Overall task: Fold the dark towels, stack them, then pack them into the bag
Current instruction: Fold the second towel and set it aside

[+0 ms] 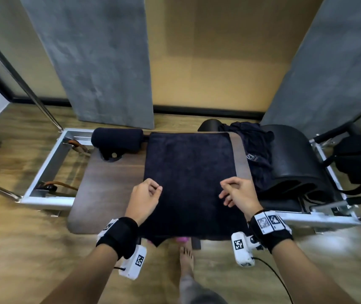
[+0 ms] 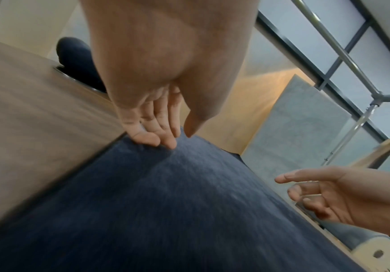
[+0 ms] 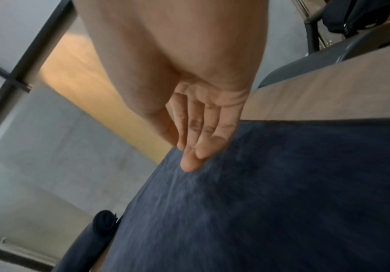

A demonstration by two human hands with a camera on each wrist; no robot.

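Towel (image 1: pixel 189 183) flat on table (image 1: pixel 109 178), left hand (image 1: pixel 143 199), right hand (image 1: pixel 238 195) relaxed, fingertips touching it

A dark wood-grain worktop (image 1: pixel 109 185) with rounded corners carries the things. 1 dark towel (image 1: pixel 190 178) lies spread flat on it, reaching from the far edge to the near edge, where a corner of it hangs over. At the far left of the worktop 1 rolled dark towel (image 1: pixel 117 140) lies beside the flat one, next to a round hole (image 1: pixel 112 156) in the surface. Both hands are low over the flat towel's side edges, the left hand (image 1: pixel 145 199) at its left edge, the right hand (image 1: pixel 237 195) at its right edge. A strip of bare wood shows right of the towel.
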